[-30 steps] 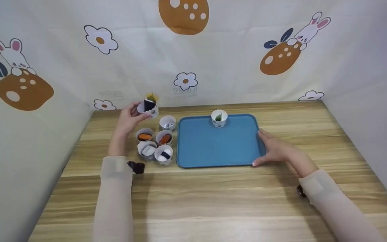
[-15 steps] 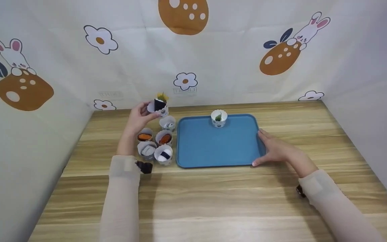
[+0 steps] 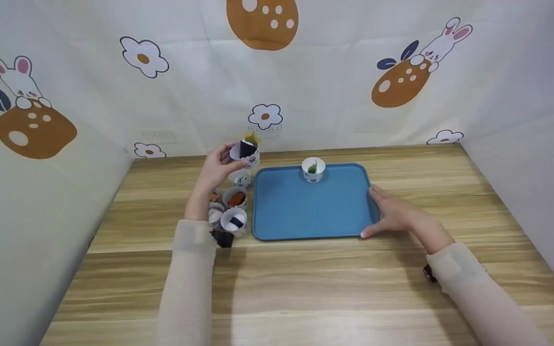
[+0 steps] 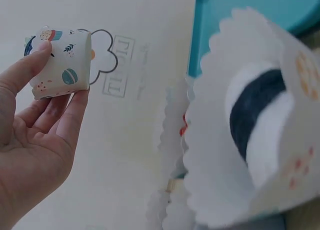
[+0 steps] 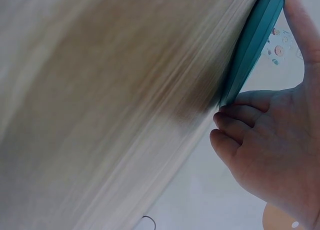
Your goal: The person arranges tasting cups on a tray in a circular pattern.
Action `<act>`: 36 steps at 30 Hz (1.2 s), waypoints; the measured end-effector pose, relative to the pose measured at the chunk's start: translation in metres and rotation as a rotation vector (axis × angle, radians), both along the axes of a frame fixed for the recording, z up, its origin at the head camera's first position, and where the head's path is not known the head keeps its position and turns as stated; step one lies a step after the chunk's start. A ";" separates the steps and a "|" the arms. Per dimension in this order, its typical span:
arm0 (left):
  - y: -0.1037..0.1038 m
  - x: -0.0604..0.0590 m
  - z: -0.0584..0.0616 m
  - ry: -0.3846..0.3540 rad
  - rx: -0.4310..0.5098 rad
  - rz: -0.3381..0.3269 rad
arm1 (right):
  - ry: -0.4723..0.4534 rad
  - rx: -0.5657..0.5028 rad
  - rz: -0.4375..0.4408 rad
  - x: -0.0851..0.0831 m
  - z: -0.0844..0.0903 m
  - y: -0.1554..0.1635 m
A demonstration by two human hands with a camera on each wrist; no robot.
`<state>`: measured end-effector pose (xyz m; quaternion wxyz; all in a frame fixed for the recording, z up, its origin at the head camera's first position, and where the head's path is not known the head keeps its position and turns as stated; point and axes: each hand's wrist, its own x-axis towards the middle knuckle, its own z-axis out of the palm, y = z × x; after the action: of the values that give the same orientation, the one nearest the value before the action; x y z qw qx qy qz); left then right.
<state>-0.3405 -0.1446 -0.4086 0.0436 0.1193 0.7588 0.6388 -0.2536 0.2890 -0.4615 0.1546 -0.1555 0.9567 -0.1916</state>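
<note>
My left hand (image 3: 220, 168) grips a printed white paper cup (image 4: 65, 65) between thumb and fingers, above the table and left of the tray. In the head view a black-and-white piece like a rice ball (image 3: 247, 149) and a yellow-green garnish (image 3: 252, 139) show at its top. My right hand (image 3: 395, 211) touches the right side of the blue tray (image 3: 313, 211), thumb at the near corner and fingers along the edge. On the tray's far edge stands another paper cup (image 3: 313, 175) with a green leaf inside.
Several paper cups with sushi-like pieces stand left of the tray, among them a cup with a red piece (image 3: 235, 198) and one with a white, dark-banded piece (image 3: 234, 222). My left forearm partly covers others. Patterned fabric (image 3: 334, 96) borders the wooden table (image 3: 306, 283).
My left hand has carried its paper cup to the right, toward the tray, and its forearm now covers part of the left cups. The right hand and the tray have stayed put.
</note>
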 end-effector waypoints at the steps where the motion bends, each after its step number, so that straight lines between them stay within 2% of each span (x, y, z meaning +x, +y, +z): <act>1: 0.003 0.000 0.000 -0.001 0.005 -0.001 | 0.000 0.000 -0.001 0.000 0.000 0.000; 7: 0.020 0.001 0.000 0.005 0.010 -0.024 | -0.003 -0.001 -0.004 -0.001 0.000 -0.001; 17: 0.048 -0.001 -0.008 0.021 0.012 -0.057 | -0.014 -0.002 0.000 -0.003 -0.003 0.001; 21: 0.061 -0.002 -0.013 0.039 -0.014 -0.066 | -0.016 0.009 -0.001 -0.003 -0.002 0.001; 27: 0.079 0.000 -0.022 0.015 -0.040 -0.077 | -0.014 0.013 -0.007 -0.002 -0.002 0.001; 36: 0.105 0.003 -0.035 0.044 -0.087 -0.101 | -0.011 0.005 -0.007 -0.002 -0.003 0.002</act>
<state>-0.3374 -0.0401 -0.4439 0.0644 0.1696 0.7797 0.5993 -0.2557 0.2907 -0.4644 0.1597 -0.1509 0.9568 -0.1906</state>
